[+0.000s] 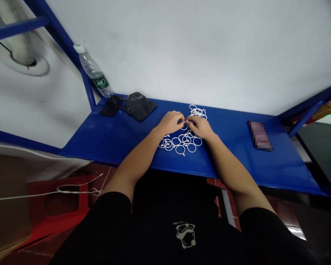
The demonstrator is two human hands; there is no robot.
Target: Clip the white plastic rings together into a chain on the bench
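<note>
My left hand [171,122] and my right hand [200,127] meet over the middle of a blue shelf [113,138]. Both are pinched together on one small white plastic ring [186,121] held between their fingertips. Under and in front of the hands lie several white rings [182,141] spread flat on the shelf. A second heap of white rings [198,111] sits just beyond my right hand, near the wall.
A plastic water bottle [93,70] leans on the blue frame post at the back left. Beside it lie a black pouch [110,105] and a crumpled black bag [138,105]. A phone [260,135] rests at the right. A red stool [63,200] with white cord stands below left.
</note>
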